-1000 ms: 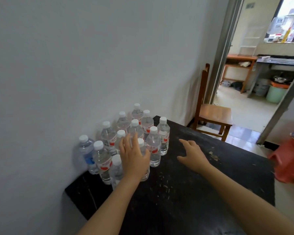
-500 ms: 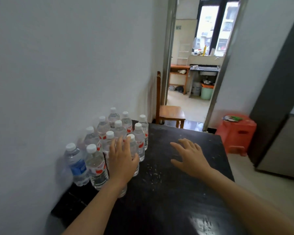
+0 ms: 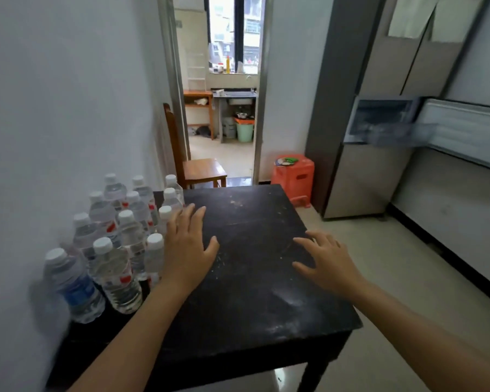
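Observation:
Several clear water bottles point(image 3: 130, 233) with white caps stand grouped on the left side of a black table point(image 3: 255, 301), against the wall. One bottle with a blue label point(image 3: 74, 290) stands nearest, at the group's front left. My left hand point(image 3: 188, 247) is flat with straight fingers, just right of the bottles and over the tabletop; I cannot tell whether it touches them. My right hand point(image 3: 327, 263) hovers over the table's right part, fingers spread, holding nothing.
A wooden chair point(image 3: 200, 168) stands behind the table by a doorway. An orange plastic stool point(image 3: 294, 175) sits on the floor at the right, next to a grey refrigerator point(image 3: 379, 114) with a door swung open. A white wall bounds the left.
The view has swung right and back, showing more of the room. My left hand has come away from the bottles toward the table's middle. My right hand has drifted toward the right edge.

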`<control>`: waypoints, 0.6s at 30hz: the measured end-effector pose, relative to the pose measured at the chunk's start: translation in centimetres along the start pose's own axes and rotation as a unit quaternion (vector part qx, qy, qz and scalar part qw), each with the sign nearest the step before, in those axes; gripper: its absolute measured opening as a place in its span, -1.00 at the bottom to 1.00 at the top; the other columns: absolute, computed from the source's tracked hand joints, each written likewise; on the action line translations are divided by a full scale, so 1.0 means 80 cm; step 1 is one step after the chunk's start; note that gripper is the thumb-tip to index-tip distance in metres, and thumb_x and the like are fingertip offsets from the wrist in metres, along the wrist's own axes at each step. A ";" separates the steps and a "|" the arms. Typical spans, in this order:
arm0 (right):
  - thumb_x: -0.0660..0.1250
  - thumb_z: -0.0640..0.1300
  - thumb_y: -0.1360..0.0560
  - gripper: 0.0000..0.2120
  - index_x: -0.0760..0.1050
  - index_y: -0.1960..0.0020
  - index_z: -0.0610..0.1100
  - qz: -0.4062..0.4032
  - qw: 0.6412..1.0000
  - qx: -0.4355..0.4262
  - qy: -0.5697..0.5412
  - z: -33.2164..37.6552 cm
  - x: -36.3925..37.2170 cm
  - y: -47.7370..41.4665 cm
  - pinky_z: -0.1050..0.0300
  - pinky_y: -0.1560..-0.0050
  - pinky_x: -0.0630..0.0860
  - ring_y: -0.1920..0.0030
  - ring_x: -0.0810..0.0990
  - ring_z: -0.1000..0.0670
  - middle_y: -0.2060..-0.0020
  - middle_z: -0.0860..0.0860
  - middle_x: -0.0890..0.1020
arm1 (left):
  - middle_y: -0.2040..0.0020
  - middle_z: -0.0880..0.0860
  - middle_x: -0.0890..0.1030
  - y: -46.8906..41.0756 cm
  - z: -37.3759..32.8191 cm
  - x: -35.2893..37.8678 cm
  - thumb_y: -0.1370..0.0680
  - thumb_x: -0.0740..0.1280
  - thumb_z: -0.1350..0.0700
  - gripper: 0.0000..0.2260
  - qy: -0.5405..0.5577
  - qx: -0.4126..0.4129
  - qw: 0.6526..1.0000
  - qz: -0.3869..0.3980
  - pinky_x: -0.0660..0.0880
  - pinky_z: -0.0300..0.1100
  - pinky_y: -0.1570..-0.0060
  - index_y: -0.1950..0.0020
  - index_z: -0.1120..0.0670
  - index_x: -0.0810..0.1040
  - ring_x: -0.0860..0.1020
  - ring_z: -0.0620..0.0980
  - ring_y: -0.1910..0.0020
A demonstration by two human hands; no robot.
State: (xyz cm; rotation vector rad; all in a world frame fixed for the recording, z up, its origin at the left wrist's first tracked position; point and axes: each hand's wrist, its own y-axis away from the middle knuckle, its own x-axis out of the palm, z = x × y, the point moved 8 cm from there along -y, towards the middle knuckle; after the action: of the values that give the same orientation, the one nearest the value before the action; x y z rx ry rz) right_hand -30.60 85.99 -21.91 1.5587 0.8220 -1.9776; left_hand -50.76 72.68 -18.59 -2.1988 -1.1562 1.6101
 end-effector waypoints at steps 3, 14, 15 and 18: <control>0.25 0.13 -0.49 -0.47 0.25 -0.42 0.04 -0.009 1.000 0.019 -0.003 -0.019 -0.014 0.028 0.05 -0.34 0.15 -0.42 0.19 -0.03 -0.41 -0.04 0.26 | -0.39 0.21 0.32 0.000 -0.029 0.008 -0.45 0.38 0.17 -0.48 0.028 0.019 0.999 0.000 0.05 0.02 -0.37 -0.37 0.21 0.33 0.18 0.23 -0.42; 0.20 0.14 -0.51 -0.46 0.18 -0.44 0.06 -0.020 0.997 0.071 -0.015 -0.145 -0.064 0.105 0.10 -0.35 0.12 -0.42 0.14 0.01 -0.43 0.02 0.20 | -0.28 0.23 0.45 0.011 -0.189 0.093 -0.38 0.36 0.11 -0.51 0.072 0.106 0.991 0.034 0.18 0.03 -0.22 -0.29 0.20 0.42 0.25 0.19 -0.32; 0.19 0.15 -0.51 -0.46 0.17 -0.44 0.06 -0.019 0.997 0.073 -0.012 -0.163 -0.067 0.111 0.09 -0.35 0.12 -0.43 0.14 0.02 -0.43 0.02 0.21 | -0.28 0.23 0.45 0.014 -0.206 0.102 -0.38 0.37 0.12 -0.51 0.071 0.107 0.991 0.030 0.18 0.03 -0.22 -0.28 0.20 0.42 0.28 0.22 -0.32; 0.15 0.21 -0.51 -0.44 0.15 -0.45 0.08 -0.009 0.997 0.077 0.008 -0.223 -0.082 0.131 0.10 -0.36 0.12 -0.43 0.13 0.03 -0.44 0.04 0.19 | -0.33 0.22 0.40 0.022 -0.262 0.130 -0.41 0.42 0.18 -0.50 0.089 0.087 0.991 0.040 0.12 0.00 -0.27 -0.32 0.21 0.40 0.25 0.25 -0.37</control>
State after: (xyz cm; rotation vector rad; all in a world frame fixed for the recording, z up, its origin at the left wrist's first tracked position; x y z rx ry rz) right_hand -9.67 91.41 -20.16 1.6603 0.7058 -2.0863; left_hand -30.47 84.53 -18.88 -2.2456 -0.8574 1.4480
